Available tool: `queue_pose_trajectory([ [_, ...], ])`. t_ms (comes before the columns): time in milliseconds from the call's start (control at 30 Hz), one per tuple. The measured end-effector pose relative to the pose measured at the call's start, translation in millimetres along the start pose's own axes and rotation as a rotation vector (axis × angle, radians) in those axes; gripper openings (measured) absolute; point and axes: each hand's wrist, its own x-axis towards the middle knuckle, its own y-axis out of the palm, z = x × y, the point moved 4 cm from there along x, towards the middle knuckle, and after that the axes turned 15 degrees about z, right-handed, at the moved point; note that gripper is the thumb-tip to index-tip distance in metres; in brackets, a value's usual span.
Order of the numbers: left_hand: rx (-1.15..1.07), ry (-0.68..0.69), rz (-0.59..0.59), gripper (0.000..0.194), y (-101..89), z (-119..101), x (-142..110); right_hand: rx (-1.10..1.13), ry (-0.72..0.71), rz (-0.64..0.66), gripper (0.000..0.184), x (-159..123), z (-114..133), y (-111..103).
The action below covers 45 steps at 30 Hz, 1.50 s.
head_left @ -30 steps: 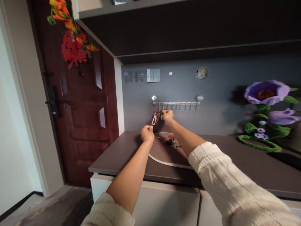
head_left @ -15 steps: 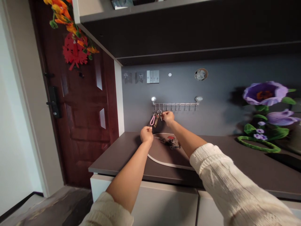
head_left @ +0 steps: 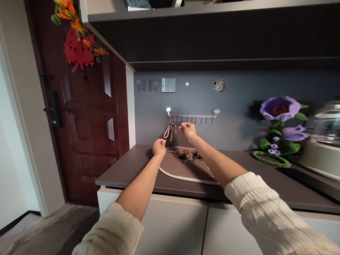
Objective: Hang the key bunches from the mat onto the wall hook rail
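A clear hook rail is fixed to the grey wall. From its left end hang a pink loop strap and a bunch of keys with a brown fob. My right hand is pinched closed just right of these keys, below the rail; whatever lies between its fingertips is too small to make out. Lower left, just under the pink strap, my left hand is closed, its fingertips together and their contents hidden. Below both hands, a pile of keys with a red piece lies on a brown mat.
Purple fabric flowers and a glass-topped appliance stand on the counter at right. A dark overhead cabinet juts out above. To the left is a dark red door.
My view has swung slightly right. The right hand has shifted a little away from the hanging keys, opening a small gap. My left hand stays below the strap.
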Motion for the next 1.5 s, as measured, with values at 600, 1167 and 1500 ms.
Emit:
queue_pose_trajectory([
  [600, 0.310, 0.180, 0.241, 0.012, 12.0, -16.0, -13.0, -0.216, 0.080, 0.195, 0.010, -74.0, -50.4, -20.8],
  [1167, 0.918, 0.298, 0.554, 0.026, 42.3, -27.2, -4.1, -1.114, 0.027, 0.356, 0.020, -82.8, -52.9, -9.9],
  [1500, 1.035, 0.529, 0.633, 0.019, 50.5, -19.2, -7.4, -1.113, 0.051, 0.348, 0.021, -78.9, -54.5, -7.0],
])
